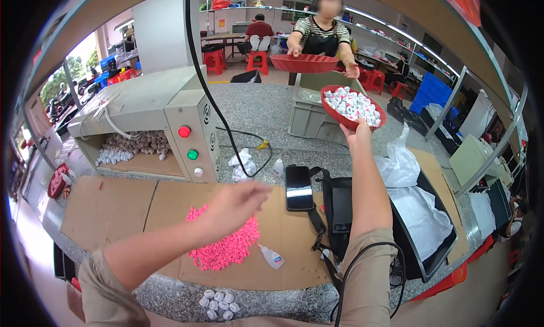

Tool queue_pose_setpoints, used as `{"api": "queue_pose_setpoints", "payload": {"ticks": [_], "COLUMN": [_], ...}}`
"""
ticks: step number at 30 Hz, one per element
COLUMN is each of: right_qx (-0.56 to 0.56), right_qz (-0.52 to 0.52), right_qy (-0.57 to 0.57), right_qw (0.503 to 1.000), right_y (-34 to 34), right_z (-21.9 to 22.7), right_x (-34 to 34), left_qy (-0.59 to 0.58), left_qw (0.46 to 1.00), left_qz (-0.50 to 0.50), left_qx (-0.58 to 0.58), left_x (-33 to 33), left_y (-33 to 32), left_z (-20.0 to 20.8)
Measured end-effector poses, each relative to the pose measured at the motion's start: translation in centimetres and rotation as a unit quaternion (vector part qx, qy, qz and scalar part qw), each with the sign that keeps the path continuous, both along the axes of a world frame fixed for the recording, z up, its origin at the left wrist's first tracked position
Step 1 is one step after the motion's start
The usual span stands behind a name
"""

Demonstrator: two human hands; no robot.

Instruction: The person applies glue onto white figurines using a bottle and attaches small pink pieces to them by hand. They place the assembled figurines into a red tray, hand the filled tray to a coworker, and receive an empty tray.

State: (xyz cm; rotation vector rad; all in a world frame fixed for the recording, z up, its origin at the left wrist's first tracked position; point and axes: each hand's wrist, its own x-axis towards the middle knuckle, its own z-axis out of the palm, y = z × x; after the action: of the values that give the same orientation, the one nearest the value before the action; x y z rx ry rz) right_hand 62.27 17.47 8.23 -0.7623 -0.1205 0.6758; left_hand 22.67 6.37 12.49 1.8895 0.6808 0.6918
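Observation:
My right hand [358, 135] is stretched forward, gripping the near edge of a red plastic bowl [335, 115] full of small white pieces [352, 103] with pink bits among them. My left hand [235, 205] hovers over a heap of small pink pieces [224, 245]. Its fingers are loosely bent and a little blurred, with nothing seen in them. Across the bench a person [323, 35] holds a second red tray [303, 62] in one hand. That person's other hand [351, 70] is spread just above my bowl. A small white squeeze bottle [272, 257] lies beside the pink heap.
Cardboard [113, 208] covers the near bench. A grey machine [141, 117] with white pieces inside stands at left. A phone [298, 188], black bag [340, 205] and black tray [425, 236] lie at right. A grey crate [317, 120] stands beyond; several white pieces [218, 303] lie nearest me.

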Motion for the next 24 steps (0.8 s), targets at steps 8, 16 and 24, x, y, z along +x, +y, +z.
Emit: {"api": "queue_pose_setpoints", "payload": {"ticks": [8,16,24], "right_qx": [0.022,0.024,0.209], "right_qz": [-0.010,-0.005,0.219], "right_qy": [-0.003,-0.016,-0.084], "right_qw": [1.000,1.000,0.949], "right_y": [-0.9,-0.3,-3.3], "right_z": [-0.5,-0.7,-1.5], "right_x": [-1.4,0.2,2.2], "left_qy": [-0.241,-0.384,-0.256], "left_qw": [0.875,0.822,0.857], "left_qz": [0.063,-0.021,-0.099], "left_qx": [-0.415,-0.419,-0.436], "left_x": [16.1,19.0,10.6], "left_y": [10.9,13.6,1.6], "left_z": [2.3,1.2,3.2]}}
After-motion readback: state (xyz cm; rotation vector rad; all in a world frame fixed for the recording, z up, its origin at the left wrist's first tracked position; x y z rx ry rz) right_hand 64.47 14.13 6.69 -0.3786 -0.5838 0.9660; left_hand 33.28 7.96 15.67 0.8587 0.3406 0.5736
